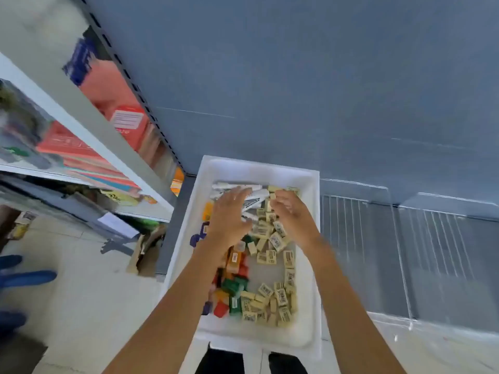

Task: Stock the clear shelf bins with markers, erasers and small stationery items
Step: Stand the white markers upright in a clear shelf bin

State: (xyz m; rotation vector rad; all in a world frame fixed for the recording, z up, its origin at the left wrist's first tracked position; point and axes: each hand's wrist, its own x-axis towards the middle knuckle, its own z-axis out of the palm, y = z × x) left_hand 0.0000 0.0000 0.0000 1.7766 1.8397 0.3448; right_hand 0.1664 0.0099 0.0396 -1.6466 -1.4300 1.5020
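Observation:
A white tray [313,265] sits in front of me, holding several cream erasers [275,241] with barcode labels, several white markers [243,186] at its far end, and coloured small blocks [232,287] in red, green and orange on its left side. My left hand [229,214] hovers over the markers with fingers spread and nothing in it. My right hand [290,211] has its fingers pinched around one or two cream erasers at the far right of the tray.
Clear shelf bins [391,238] with transparent dividers stand to the right against a grey-blue back wall. A grey shelving unit [89,122] with red and orange packets is at the left. A person's blue shoes [24,276] show on the floor at far left.

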